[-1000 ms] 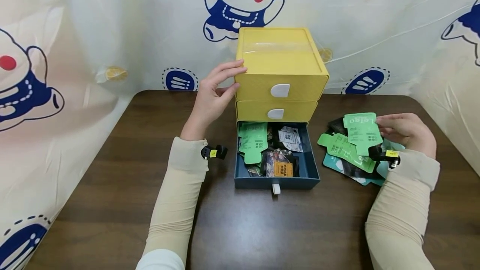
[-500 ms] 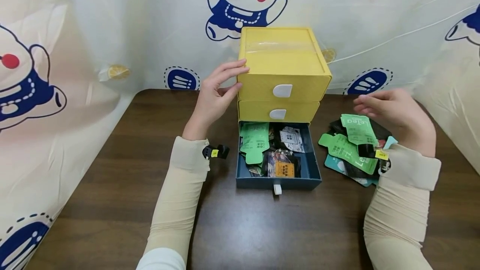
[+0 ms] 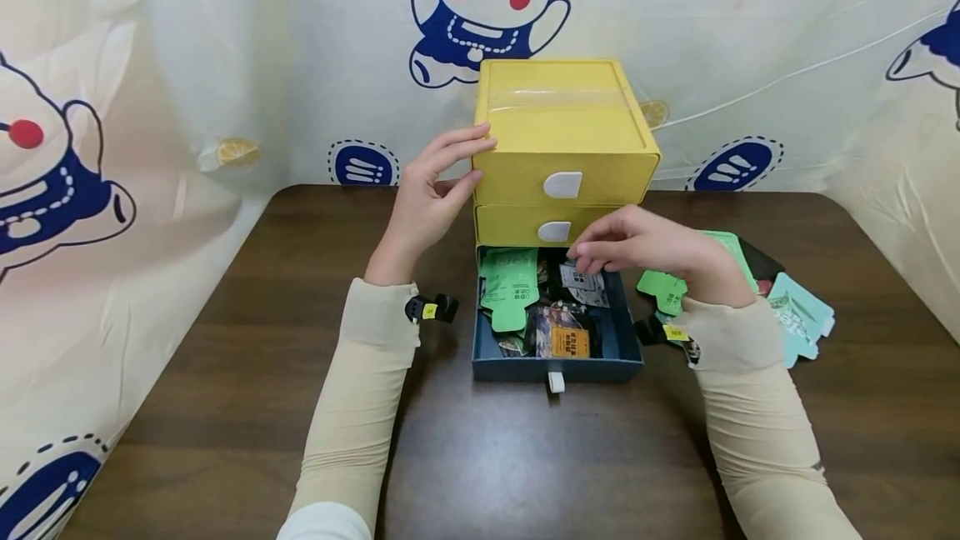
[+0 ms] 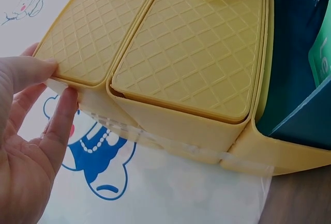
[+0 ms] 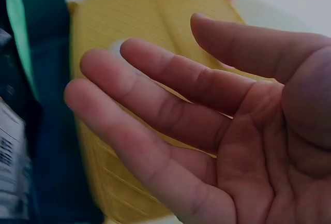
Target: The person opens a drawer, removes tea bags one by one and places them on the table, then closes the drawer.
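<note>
My left hand (image 3: 429,194) touches the upper left edge of a yellow drawer box (image 3: 558,107), thumb and fingers at its corner. In the left wrist view, the left hand (image 4: 31,115) lies at that same corner. The bottom drawer (image 3: 517,368), dark blue inside, is pulled out and holds a green packet (image 3: 510,290), a grey-labelled packet (image 3: 587,288) and a dark packet with an orange label (image 3: 570,342). Over the drawer's right rear hovers my right hand (image 3: 660,252). Its relaxed fingers (image 5: 150,154) hold nothing in the right wrist view.
A pile of packets lies on the brown table (image 3: 487,457) right of the box, with a light blue packet (image 3: 798,315) and a green packet (image 3: 663,288) showing, partly hidden by the right hand. Behind stands a white printed curtain (image 3: 712,40).
My right hand has let go of a green packet on the right-hand pile, lifted, and moved left over the open drawer. The left hand stays at the box.
</note>
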Available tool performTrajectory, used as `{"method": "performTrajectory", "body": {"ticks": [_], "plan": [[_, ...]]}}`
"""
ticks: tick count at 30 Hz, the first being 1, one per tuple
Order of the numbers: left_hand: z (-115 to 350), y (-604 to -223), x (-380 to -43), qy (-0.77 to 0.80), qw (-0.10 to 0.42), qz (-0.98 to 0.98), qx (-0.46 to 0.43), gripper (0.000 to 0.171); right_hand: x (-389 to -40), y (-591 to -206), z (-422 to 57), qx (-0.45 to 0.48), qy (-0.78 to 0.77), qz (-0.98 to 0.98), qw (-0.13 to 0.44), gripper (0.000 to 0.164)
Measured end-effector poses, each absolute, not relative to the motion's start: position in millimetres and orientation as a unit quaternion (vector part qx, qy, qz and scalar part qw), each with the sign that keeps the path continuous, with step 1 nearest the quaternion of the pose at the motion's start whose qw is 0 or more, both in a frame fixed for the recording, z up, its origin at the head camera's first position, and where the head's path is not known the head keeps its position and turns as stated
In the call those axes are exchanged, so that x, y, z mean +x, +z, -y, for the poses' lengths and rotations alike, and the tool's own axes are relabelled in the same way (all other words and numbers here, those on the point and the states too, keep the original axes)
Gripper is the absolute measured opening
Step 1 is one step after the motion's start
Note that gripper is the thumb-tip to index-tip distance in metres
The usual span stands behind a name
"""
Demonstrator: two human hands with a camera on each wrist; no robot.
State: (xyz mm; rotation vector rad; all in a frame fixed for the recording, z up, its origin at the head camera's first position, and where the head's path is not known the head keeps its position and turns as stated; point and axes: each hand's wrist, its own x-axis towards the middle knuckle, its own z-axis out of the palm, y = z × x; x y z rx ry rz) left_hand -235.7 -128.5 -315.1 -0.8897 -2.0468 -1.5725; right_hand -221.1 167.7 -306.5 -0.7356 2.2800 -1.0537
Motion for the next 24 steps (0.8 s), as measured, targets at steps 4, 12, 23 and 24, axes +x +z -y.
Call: {"method": "performTrajectory", "body": {"ticks": [4, 12, 23, 24], "plan": [[129, -315, -236, -0.563, 0.204, 0.735, -0.319, 0.032, -228, -318, -155, -0.279, -0.391, -0.822, 0.306, 0.034], [129, -314, -235, -0.564, 0.207, 0.734, -0.318, 0.032, -236, -332, -141, -0.304, -0.361, -0.811, 0.345, 0.033], [130, -315, -234, -0.561, 0.202, 0.738, -0.317, 0.032, -233, -347, -128, -0.336, -0.316, -0.799, 0.385, 0.028], [129, -315, -234, -0.561, 0.201, 0.739, -0.316, 0.032, -233, -348, -128, -0.339, -0.315, -0.799, 0.383, 0.027]]}}
